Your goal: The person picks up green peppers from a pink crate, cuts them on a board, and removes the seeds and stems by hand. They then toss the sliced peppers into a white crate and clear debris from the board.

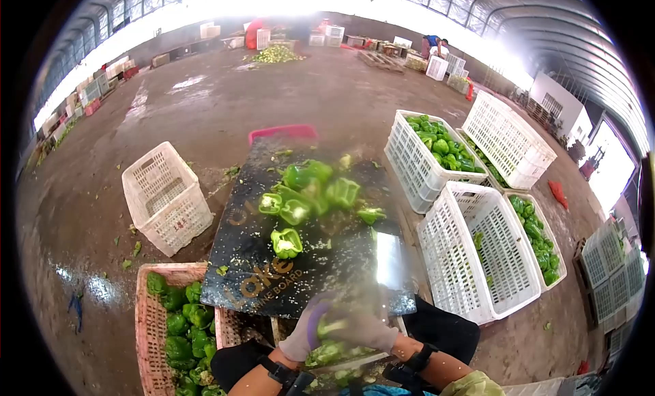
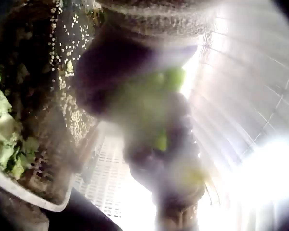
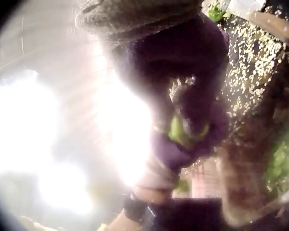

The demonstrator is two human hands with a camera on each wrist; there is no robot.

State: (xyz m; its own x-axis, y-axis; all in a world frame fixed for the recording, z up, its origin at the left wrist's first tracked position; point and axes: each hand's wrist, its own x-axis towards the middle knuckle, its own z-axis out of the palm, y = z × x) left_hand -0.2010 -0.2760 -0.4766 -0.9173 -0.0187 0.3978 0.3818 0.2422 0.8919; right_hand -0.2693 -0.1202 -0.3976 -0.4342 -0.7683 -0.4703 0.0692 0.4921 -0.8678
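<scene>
Both gloved hands meet at the near edge of a black board (image 1: 307, 287), above a bin of green scraps (image 1: 327, 355). My left hand (image 1: 307, 331) and my right hand (image 1: 372, 328) grip a green pepper (image 1: 332, 328) between them. In the left wrist view the pepper (image 2: 151, 98) is blurred between purple-palmed gloves, the left hand (image 2: 130, 62) above it. The right wrist view shows green pieces (image 3: 180, 132) between the fingers of the right hand (image 3: 178, 72). Cut peppers (image 1: 286, 243) and seeds lie on the board.
An empty white crate (image 1: 170, 215) stands left, and a pink crate of peppers (image 1: 147, 328) at the lower left. White crates, one with peppers (image 1: 443, 147), another nearly empty (image 1: 454, 259), stand on the right. A pink container (image 1: 283, 131) lies past the board.
</scene>
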